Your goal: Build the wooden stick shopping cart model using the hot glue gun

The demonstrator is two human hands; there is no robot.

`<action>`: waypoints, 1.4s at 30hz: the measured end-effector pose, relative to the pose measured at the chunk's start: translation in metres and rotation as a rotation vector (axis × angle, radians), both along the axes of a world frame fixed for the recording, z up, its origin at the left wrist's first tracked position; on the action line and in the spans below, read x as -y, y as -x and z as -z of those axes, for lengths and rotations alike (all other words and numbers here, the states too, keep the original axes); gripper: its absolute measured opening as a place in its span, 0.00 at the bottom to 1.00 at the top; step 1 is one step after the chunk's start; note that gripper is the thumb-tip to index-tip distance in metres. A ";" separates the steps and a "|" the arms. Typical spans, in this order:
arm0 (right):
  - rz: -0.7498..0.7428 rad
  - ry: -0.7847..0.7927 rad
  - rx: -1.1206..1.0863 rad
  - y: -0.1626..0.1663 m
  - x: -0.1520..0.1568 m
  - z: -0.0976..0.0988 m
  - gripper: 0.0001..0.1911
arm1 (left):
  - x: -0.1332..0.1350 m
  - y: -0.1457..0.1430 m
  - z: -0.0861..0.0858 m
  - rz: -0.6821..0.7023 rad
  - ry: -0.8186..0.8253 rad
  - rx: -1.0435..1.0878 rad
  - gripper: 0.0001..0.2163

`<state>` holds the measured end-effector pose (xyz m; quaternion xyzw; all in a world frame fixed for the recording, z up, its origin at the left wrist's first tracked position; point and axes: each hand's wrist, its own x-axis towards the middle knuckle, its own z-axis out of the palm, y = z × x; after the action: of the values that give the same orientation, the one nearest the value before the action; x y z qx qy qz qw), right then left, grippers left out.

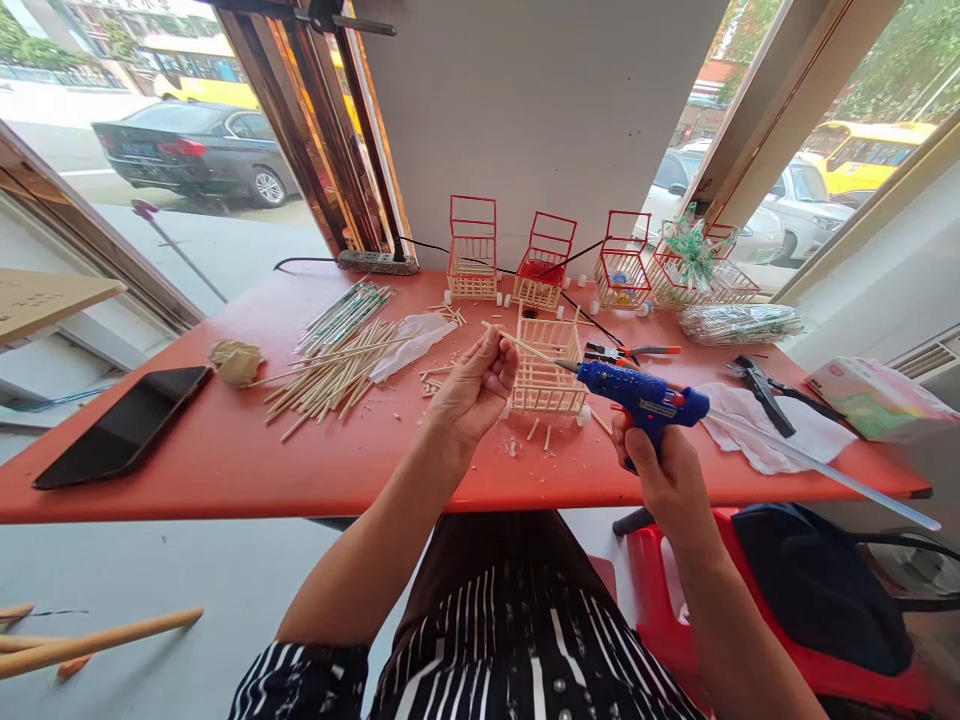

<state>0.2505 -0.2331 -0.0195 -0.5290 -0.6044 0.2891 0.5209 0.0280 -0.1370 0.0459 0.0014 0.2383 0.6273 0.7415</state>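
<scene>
A thin wooden stick (531,350) is pinched between the thumb and fingers of my left hand (480,385). My right hand (664,470) grips a blue hot glue gun (637,392) by its handle. The gun's nozzle points left and meets, or nearly meets, the stick's right end; contact is hard to tell. A long clear glue stick (825,468) juts from the back of the gun. Behind and below the wooden stick stands a small cart frame (551,395) built of pale sticks, with white wheels, partly hidden by my left hand.
Several finished carts with red handles (474,245) line the back wall. Loose sticks (330,385) lie to the left, near a black phone (124,428). Pliers (765,395) rest on tissue at right, beside a tissue box (881,398). A power strip (377,263) sits at the rear.
</scene>
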 end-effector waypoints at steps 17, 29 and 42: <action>0.032 0.015 0.004 -0.001 -0.001 0.002 0.24 | -0.003 0.000 0.006 -0.001 -0.067 -0.007 0.16; 0.047 0.008 0.010 -0.002 -0.001 0.003 0.23 | -0.004 -0.002 0.007 -0.021 -0.075 -0.010 0.18; 0.094 0.035 0.045 -0.004 -0.003 0.007 0.26 | -0.004 -0.001 0.009 -0.026 -0.090 -0.043 0.17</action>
<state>0.2550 -0.2296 -0.0262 -0.5720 -0.5854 0.2628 0.5109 0.0286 -0.1327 0.0370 0.0451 0.2257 0.6469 0.7270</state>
